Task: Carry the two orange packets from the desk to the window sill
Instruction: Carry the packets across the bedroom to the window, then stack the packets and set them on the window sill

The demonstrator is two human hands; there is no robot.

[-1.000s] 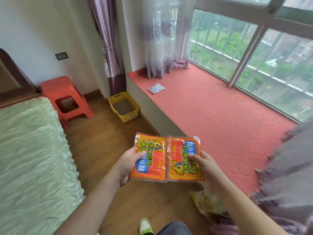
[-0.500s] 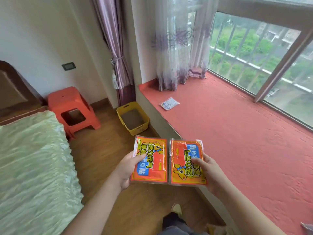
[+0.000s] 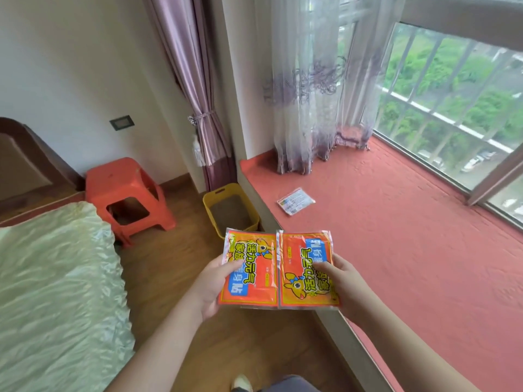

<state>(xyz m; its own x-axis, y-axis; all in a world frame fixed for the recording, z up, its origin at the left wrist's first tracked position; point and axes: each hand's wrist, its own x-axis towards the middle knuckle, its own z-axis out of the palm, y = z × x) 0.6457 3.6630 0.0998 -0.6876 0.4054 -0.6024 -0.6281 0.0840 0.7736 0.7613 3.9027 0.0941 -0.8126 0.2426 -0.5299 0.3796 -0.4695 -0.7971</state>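
I hold two orange packets with yellow lettering side by side in front of me. My left hand point(image 3: 210, 290) grips the left packet point(image 3: 252, 258) by its left edge, thumb on top. My right hand point(image 3: 343, 284) grips the right packet point(image 3: 301, 256) by its right edge. The packets touch along their inner edges and hover over the front edge of the window sill point(image 3: 410, 250), a wide ledge covered in red mat, which stretches away to the right.
A small white packet point(image 3: 295, 200) lies on the sill near the sheer curtain point(image 3: 314, 108). A yellow bin point(image 3: 230, 207) and an orange stool point(image 3: 127, 193) stand on the wooden floor. A bed with a pale green cover point(image 3: 53, 292) fills the left.
The view has moved closer to the window and turned left along the sill. Both hands keep the packets side by side, now over the sill's front edge.
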